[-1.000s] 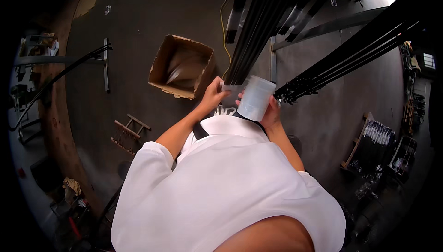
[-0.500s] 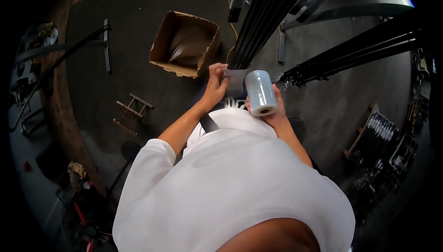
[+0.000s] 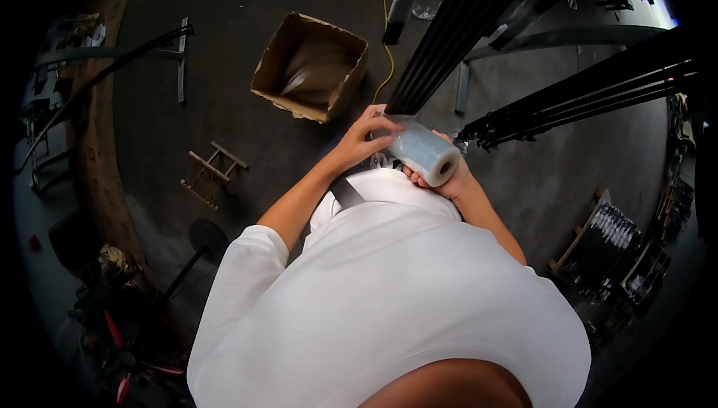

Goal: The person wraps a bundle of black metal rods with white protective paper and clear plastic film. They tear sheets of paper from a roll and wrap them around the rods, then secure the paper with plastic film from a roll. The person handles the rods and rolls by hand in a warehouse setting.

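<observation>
A roll of clear stretch film lies tilted in front of my waist, its core end facing right and toward me. My right hand is closed around the roll from below and the right side. With bent fingers, my left hand presses the loose film at the roll's far left end, against the near end of a bundle of long black rods. What lies under those left fingers is partly hidden. The rods run away from me toward the upper right.
An open cardboard box stands on the floor ahead left. A second bundle of black rods reaches in from the right, above a grey metal stand. A small wooden rack lies at left; a loaded pallet sits at right.
The roll has tipped from nearly upright to slanting, moving toward the rods' end. The stretched film between the hands has shortened, and my left hand has shifted right onto the film by the rods.
</observation>
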A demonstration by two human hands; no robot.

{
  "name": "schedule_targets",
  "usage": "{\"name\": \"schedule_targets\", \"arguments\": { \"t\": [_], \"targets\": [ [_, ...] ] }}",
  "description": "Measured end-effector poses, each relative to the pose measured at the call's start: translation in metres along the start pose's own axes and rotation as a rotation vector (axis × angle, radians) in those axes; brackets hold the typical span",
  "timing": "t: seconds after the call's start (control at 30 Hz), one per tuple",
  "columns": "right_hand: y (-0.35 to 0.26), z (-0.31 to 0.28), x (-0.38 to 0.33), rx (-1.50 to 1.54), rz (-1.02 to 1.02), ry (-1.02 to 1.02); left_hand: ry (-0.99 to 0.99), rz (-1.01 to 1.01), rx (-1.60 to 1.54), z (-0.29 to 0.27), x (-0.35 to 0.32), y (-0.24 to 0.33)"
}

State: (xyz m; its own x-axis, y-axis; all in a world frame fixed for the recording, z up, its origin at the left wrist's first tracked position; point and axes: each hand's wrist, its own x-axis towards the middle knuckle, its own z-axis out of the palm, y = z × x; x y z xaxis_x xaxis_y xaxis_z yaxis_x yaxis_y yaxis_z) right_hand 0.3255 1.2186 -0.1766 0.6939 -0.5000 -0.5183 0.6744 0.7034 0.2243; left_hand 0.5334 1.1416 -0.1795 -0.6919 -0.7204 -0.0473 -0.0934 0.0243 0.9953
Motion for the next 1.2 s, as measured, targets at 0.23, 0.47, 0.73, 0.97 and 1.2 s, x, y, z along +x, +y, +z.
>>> {"name": "schedule_targets", "arguments": {
  "t": [0.23,0.47,0.73,0.97,1.2],
  "targets": [
    [0.0,0.006,-0.003,-0.092,-0.06,0.154,0.08,0.01,-0.081,0.01,0.005,-0.028],
    [0.009,0.001,-0.007,-0.228,-0.429,0.449,0.11,-0.025,-0.173,0.019,0.005,-0.032],
    [0.015,0.024,-0.013,-0.413,-0.585,0.407,0.158,-0.114,-0.422,0.023,0.001,-0.017],
    [0.019,0.021,-0.017,-0.404,-0.647,0.361,0.121,-0.108,-0.491,0.016,-0.006,-0.029],
    [0.032,0.019,-0.011,-0.531,-0.787,0.301,0.113,-0.029,-0.198,0.033,-0.005,-0.016]
  ]
}}
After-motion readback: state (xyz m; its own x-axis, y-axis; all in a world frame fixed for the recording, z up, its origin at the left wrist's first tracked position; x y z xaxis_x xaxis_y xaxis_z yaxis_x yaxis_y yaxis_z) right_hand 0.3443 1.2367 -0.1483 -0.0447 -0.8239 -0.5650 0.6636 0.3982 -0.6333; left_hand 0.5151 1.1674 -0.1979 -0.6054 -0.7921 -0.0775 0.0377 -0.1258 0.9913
